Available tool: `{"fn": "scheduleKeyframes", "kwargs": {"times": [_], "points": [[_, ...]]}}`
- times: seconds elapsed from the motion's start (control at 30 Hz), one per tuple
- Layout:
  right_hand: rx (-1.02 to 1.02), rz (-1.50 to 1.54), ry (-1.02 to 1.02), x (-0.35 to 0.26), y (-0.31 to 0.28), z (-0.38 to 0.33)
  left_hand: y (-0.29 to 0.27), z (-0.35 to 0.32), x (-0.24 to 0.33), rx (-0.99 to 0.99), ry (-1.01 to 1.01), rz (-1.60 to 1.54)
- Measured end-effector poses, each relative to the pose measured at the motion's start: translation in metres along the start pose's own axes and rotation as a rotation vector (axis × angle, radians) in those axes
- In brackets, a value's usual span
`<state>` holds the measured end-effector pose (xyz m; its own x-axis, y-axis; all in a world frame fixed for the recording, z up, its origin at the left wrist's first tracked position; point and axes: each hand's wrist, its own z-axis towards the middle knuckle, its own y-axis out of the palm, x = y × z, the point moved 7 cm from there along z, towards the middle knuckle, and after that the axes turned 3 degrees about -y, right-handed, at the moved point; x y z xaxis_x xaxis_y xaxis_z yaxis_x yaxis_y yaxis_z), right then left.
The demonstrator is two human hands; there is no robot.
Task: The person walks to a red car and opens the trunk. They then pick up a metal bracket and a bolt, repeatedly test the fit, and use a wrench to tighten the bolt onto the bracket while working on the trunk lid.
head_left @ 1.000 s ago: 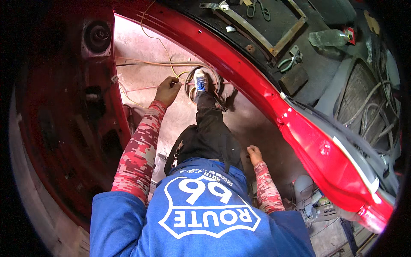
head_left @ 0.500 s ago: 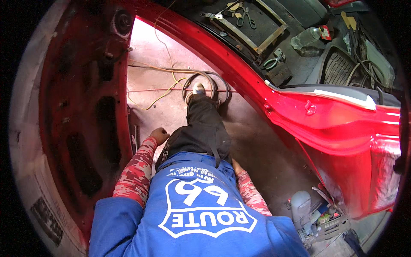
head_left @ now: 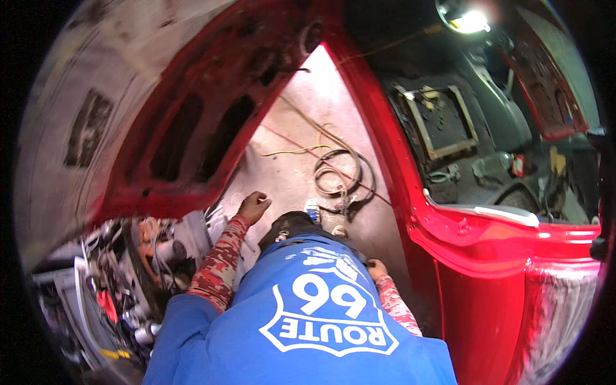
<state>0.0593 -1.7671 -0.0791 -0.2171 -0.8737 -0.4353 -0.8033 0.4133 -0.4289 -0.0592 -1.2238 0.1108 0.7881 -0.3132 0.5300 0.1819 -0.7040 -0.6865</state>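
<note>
My left hand (head_left: 255, 206) hangs beside my left hip, fingers loosely bent and a little apart, with nothing seen in it. It is nearest to the opened red car door (head_left: 144, 183) on my left, without touching it. At my right side, my right hand (head_left: 376, 269) hangs low by the hip; its fingers are mostly hidden. The red car body (head_left: 401, 167) stands to the right of that hand, apart from it. On the floor ahead lies a coiled dark hose (head_left: 319, 176), close to my shoes (head_left: 312, 210).
Yellow cord (head_left: 292, 152) and a red line cross the floor ahead. Inside the car are a rectangular frame (head_left: 431, 153), a plastic bottle (head_left: 487, 167) and a lit lamp (head_left: 473, 22). Cluttered tools and parts (head_left: 138, 256) fill the left side.
My view has turned, and I have moved closer to the door opening. The tool clutter on the left has come into view. Both hands still hang at my sides.
</note>
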Motion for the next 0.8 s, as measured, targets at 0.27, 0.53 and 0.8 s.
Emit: {"fn": "scheduleKeyframes", "kwargs": {"times": [0.27,0.53,0.8], "points": [[-0.119,0.165,-0.158,-0.038,-0.073,0.023,-0.09,-0.104,0.002,0.924,-0.048,-0.796],[-0.157,0.171,-0.413,-0.185,-0.079,0.03,-0.321,-0.285,-0.035,1.456,0.193,-1.241],[-0.206,0.089,-0.372,-0.186,0.003,0.003,-0.452,-0.321,-0.051,1.528,0.418,-0.887]]}}
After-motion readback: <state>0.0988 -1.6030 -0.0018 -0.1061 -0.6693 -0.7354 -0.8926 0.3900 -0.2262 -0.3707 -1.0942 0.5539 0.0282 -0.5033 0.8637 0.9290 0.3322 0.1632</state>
